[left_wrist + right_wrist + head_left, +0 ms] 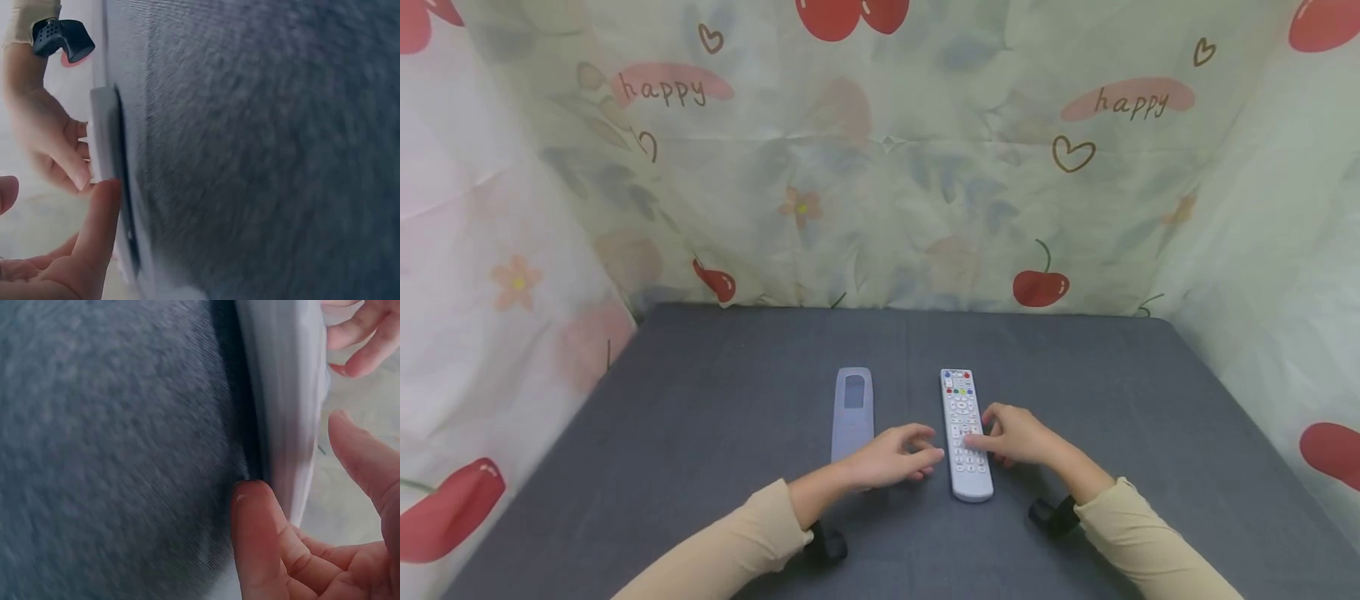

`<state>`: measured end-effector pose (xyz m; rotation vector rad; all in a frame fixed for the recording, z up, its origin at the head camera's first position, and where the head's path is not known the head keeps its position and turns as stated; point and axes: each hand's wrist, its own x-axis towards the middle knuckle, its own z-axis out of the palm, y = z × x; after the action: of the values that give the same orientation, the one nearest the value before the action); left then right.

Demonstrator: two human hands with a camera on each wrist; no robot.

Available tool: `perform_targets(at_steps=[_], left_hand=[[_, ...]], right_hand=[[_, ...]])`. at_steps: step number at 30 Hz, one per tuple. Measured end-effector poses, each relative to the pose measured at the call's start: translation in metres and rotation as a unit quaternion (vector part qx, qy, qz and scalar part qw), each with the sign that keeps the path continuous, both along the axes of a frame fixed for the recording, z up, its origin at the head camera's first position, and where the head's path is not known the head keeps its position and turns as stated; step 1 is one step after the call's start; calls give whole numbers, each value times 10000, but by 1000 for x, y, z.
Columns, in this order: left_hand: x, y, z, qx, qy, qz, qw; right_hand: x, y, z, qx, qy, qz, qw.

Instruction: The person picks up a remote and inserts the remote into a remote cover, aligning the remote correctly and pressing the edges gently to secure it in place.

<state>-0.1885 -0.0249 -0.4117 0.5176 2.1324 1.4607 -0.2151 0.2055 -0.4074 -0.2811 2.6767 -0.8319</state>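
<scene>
A white remote control (962, 417) lies face up on the dark table, its buttons showing. My right hand (1017, 435) is at its right edge, the thumb over the lower buttons. In the right wrist view that thumb (359, 450) is raised off the face, while a fingertip (251, 494) meets the remote's side near the cloth. My left hand (891, 456) hovers just left of the remote with loosely bent fingers and nothing in them. Behind the left hand lies a flat, pale lavender remote cover (853, 429) with a rectangular window; its lower end is hidden by that hand.
A dark grey cloth covers the table (737, 375). Fabric walls (880, 208) printed with cherries and hearts enclose its back and sides. Black wrist cameras (827, 546) sit under both beige sleeves (737, 533).
</scene>
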Motion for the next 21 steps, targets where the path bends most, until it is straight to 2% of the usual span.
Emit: perform_targets(at_steps=[5, 10, 15, 21], left_hand=[[0, 8, -8, 353, -540, 222, 9977], [-1, 12, -11, 548, -948, 230, 9937], [1, 15, -11, 574, -1091, 248, 9921], [2, 16, -12, 665, -1279, 697, 9871]], right_hand=[[2, -3, -4, -139, -277, -195, 9993], [2, -6, -6, -451, -465, -281, 9975], [2, -8, -9, -654, -548, -399, 9956], [2, -13, -11, -760, -340, -363, 9959]])
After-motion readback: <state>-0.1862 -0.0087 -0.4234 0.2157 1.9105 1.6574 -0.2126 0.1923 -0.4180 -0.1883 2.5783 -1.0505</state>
